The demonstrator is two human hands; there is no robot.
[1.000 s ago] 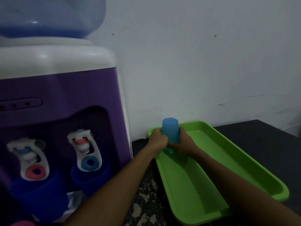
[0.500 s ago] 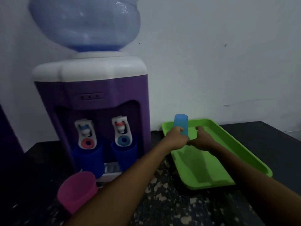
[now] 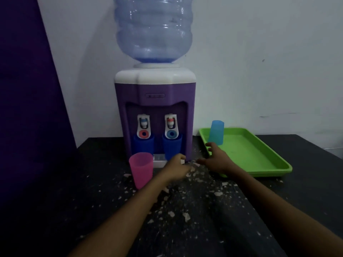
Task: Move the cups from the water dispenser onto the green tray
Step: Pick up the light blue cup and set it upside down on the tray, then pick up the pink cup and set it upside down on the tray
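A light blue cup (image 3: 216,132) stands upside down at the near left end of the green tray (image 3: 259,156). Two dark blue cups (image 3: 143,146) (image 3: 172,146) sit under the taps of the purple water dispenser (image 3: 155,101). A pink cup (image 3: 141,169) stands upright on the counter in front of the dispenser's left side. My left hand (image 3: 176,167) hovers empty before the dispenser's drip tray. My right hand (image 3: 217,160) is spread over the tray's left rim, just below the light blue cup and apart from it.
The dark counter (image 3: 185,219) is speckled with pale flecks. A big clear water bottle (image 3: 153,28) tops the dispenser. A white wall stands behind, and a dark purple panel (image 3: 27,108) rises at the left.
Both hands have let go of the light blue cup, which now stands alone on the tray. The hands drew back toward the dispenser, and the view pulled back and up.
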